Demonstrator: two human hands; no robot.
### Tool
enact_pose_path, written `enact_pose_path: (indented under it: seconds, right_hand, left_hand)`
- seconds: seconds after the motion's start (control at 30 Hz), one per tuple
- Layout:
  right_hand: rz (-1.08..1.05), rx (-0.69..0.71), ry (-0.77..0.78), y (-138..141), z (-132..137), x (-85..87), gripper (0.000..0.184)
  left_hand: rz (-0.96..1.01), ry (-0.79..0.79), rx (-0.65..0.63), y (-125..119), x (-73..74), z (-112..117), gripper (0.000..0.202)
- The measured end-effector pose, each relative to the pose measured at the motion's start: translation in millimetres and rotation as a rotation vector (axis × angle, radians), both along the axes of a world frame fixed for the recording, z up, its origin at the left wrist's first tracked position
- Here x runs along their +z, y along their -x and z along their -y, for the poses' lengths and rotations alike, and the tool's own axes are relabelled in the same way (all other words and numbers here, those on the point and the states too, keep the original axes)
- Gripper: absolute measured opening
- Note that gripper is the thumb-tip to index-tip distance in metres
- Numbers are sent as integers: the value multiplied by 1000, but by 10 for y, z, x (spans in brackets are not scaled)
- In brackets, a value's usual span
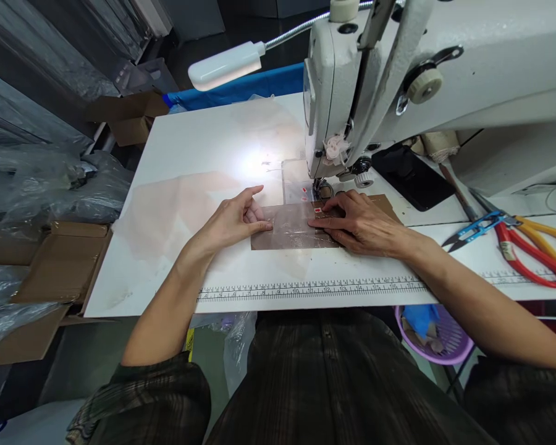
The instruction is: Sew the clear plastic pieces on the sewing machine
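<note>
A strip of clear plastic film [288,217] lies over a brown strip [264,245] on the white sewing table, just in front of the presser foot [317,188]. My left hand [234,219] is at the film's left end, thumb on it, index finger stretched away and the other fingers curled. My right hand [361,225] rests on the right part, fingertips pressing film and brown strip down. Beside its fingers is a small red and white mark [318,210]. The brown strip's right part is partly hidden under this hand.
The white sewing machine [333,93] stands at the back right, with a lit lamp [227,65] to its left. Right of my hand lie a black phone [414,176], blue snips [479,227] and red-handled scissors [532,259]. A printed ruler [306,289] runs along the front edge.
</note>
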State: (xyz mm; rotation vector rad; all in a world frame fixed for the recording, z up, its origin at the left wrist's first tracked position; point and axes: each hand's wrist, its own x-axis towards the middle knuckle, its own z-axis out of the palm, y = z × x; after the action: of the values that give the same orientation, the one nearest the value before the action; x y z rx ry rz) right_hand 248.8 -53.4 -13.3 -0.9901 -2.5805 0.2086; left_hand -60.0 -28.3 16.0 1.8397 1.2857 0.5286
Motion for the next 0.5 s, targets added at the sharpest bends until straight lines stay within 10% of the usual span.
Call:
enact_pose_path:
  seconds: [0.2,0.5]
  right_hand:
    - [-28,-4,18,8,-2,-19,36]
    - [-34,-22,55,30,26,31,36]
  left_hand:
    - [-156,-436,83,-30,37,-75,41]
    - [-390,-728,-496,-576,-16,-282,25]
